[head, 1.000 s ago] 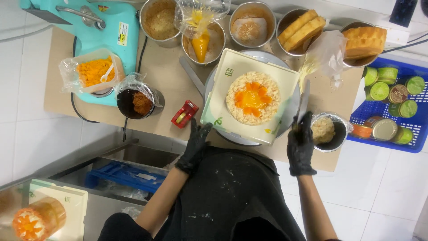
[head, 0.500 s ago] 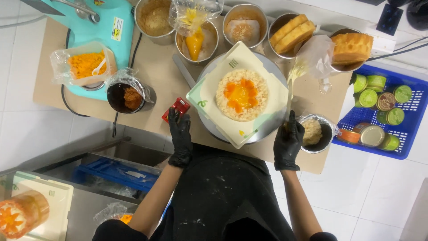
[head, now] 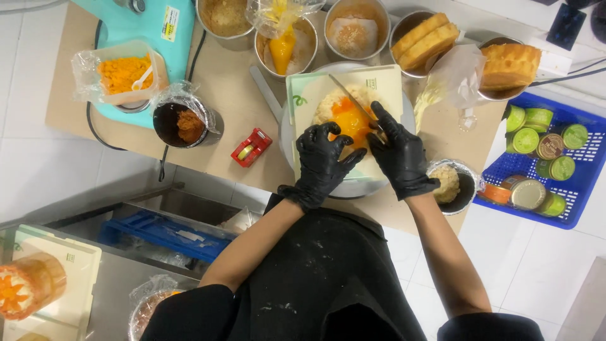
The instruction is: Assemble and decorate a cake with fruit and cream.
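A round cake (head: 338,107) with orange topping sits on a pale square board (head: 303,88) on a metal turntable (head: 353,187). My left hand (head: 322,158), in a black glove, rests curved against the cake's near side. My right hand (head: 399,151), also gloved, grips a long thin spatula (head: 348,96) whose blade lies across the cake's top.
Metal bowls of crumbs, sponge slices (head: 428,39) and a piping bag (head: 282,44) line the far edge. A tub of orange filling (head: 123,72), a dark cup (head: 183,123), a red tape dispenser (head: 250,147), a small bowl (head: 453,184) and a blue crate of tins (head: 546,158) surround the board.
Both hands moved from the table's near edge up onto the cake. My right hand now lays the spatula across the top, and my left hand touches the cake's side.
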